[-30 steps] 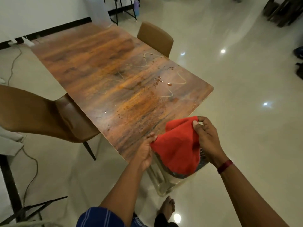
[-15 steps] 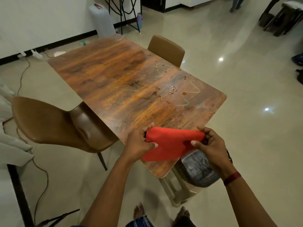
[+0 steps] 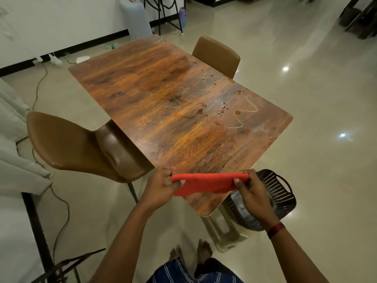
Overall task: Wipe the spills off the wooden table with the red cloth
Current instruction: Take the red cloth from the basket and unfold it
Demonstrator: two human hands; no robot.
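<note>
Red cloth (image 3: 206, 183) stretched tight over the wooden table's (image 3: 163, 111) near corner!
Left hand (image 3: 163, 185) and right hand (image 3: 252, 190) pinch its ends; spills (image 3: 222, 108) glisten far right.

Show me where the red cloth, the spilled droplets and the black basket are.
red cloth (image 3: 206, 183), head view, middle of the folded fabric.
spilled droplets (image 3: 222, 108), head view, cluster of clear beads on the tabletop.
black basket (image 3: 279, 193), head view, perforated side wall.

Dim indoor light, ceiling-lamp glare spots on the glossy floor (image 3: 285, 68), wide-angle bending at edges, slight softness.
</note>
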